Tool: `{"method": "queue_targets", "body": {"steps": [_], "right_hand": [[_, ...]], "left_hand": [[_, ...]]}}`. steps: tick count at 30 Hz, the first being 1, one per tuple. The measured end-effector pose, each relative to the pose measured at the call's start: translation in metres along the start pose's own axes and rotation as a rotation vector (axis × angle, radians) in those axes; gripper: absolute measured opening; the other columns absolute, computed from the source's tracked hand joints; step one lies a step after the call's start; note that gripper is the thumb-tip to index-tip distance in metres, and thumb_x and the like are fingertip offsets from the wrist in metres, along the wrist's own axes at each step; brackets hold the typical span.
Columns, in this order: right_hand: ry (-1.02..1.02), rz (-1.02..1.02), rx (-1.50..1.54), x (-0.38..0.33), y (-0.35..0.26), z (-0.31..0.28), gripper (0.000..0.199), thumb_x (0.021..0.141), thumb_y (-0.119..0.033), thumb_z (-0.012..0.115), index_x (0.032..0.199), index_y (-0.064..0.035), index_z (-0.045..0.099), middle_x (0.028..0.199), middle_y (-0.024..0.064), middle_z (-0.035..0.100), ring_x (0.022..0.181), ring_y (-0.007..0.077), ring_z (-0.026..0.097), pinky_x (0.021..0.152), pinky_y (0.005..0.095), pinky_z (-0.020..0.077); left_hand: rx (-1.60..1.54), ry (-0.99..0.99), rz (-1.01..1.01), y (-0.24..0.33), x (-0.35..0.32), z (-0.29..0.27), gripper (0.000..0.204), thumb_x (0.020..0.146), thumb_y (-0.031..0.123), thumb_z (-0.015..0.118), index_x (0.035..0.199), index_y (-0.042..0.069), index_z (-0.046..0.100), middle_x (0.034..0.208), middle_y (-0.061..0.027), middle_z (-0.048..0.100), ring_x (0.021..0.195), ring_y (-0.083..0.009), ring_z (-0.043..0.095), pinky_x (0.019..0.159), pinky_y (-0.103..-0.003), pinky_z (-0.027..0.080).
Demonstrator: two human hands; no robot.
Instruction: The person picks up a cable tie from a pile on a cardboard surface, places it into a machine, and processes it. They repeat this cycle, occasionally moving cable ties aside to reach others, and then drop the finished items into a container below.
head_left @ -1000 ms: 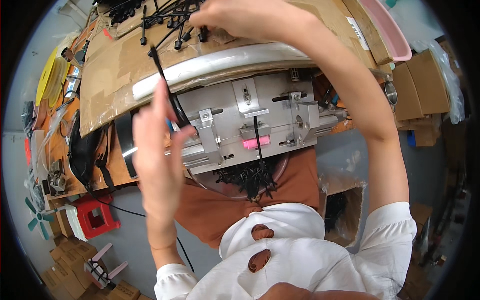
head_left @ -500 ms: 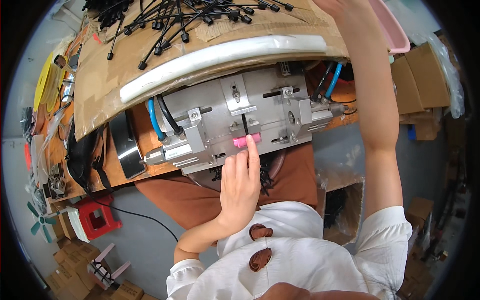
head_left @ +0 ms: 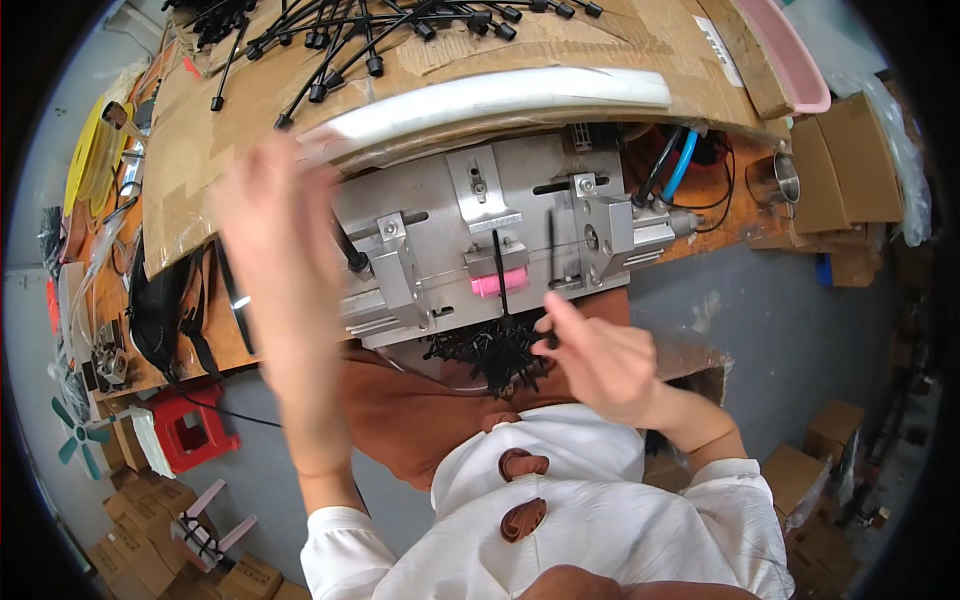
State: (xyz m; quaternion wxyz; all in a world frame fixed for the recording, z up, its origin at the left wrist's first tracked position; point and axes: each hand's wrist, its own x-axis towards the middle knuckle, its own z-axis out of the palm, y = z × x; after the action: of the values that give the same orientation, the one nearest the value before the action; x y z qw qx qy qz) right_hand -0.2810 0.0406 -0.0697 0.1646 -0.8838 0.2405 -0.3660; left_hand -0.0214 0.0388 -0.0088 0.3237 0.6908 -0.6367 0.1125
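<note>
A metal fixture (head_left: 440, 210) lies in front of me, with a pink block (head_left: 487, 283) at its middle. Across that block rests a thin black rod (head_left: 499, 262). To its right, my right hand (head_left: 610, 368) has its fingers closed on a second black rod (head_left: 551, 248), which points away from me and is slightly smeared. My left hand (head_left: 280, 220) is raised over the fixture's left end and the cardboard's near edge. Motion blurs its fingers, so what it holds cannot be made out. Below the fixture sits a bunch of black rods (head_left: 495, 355).
Black rods with knobbed ends (head_left: 375, 62) are piled on the cardboard (head_left: 420, 100), whose near edge carries a white padded strip (head_left: 500, 98). At the right are a pink tub (head_left: 800, 60) and a metal cup (head_left: 787, 180). A red stool (head_left: 190, 440) stands on the floor at left.
My left hand has left the pink block and swung up to the left. My right hand has come back from the far right of the cardboard to beside the block, now with a rod.
</note>
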Motion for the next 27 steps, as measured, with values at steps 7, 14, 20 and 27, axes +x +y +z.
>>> {"method": "queue_targets", "body": {"steps": [7,14,20,27], "right_hand": [[-0.065,0.055,0.070,-0.006,-0.001,0.049,0.061,0.071,-0.001,0.075,0.128,0.0037,0.053,0.060,0.0051,0.054,0.049,0.0166,0.053,0.045,0.0307,0.0407],[-0.238,-0.023,-0.013,0.033,0.002,-0.002,0.057,0.072,-0.003,0.074,0.126,0.0007,0.056,0.070,0.0057,0.060,0.052,0.0155,0.055,0.047,0.0294,0.0441],[0.068,-0.306,-0.467,0.190,0.053,-0.006,0.021,0.081,-0.010,0.067,0.102,-0.0049,0.064,0.087,0.0084,0.066,0.069,0.0196,0.062,0.065,0.0379,0.0497],[-0.699,0.143,-0.150,0.277,0.055,-0.080,0.026,0.082,-0.008,0.058,0.106,-0.0004,0.063,0.069,0.0044,0.058,0.063,0.0137,0.052,0.062,0.0292,0.0441]], "left_hand": [[-0.270,-0.383,-0.160,-0.059,0.054,-0.029,0.010,0.087,0.003,0.056,0.095,0.001,0.061,0.081,-0.0010,0.059,0.074,-0.0097,0.050,0.071,-0.023,0.042],[-0.232,-0.174,-0.033,-0.032,0.011,-0.028,0.022,0.083,-0.002,0.058,0.103,0.003,0.065,0.084,-0.0052,0.061,0.074,-0.0154,0.052,0.071,-0.024,0.042],[-0.170,-0.137,0.071,0.057,-0.099,0.003,0.061,0.072,-0.005,0.066,0.130,-0.006,0.051,0.087,-0.0098,0.058,0.076,-0.0203,0.053,0.070,-0.033,0.046],[-0.132,-0.270,-0.001,0.092,-0.125,0.048,0.063,0.074,-0.002,0.067,0.133,-0.007,0.045,0.088,-0.0095,0.051,0.080,-0.0243,0.050,0.071,-0.034,0.045]]}}
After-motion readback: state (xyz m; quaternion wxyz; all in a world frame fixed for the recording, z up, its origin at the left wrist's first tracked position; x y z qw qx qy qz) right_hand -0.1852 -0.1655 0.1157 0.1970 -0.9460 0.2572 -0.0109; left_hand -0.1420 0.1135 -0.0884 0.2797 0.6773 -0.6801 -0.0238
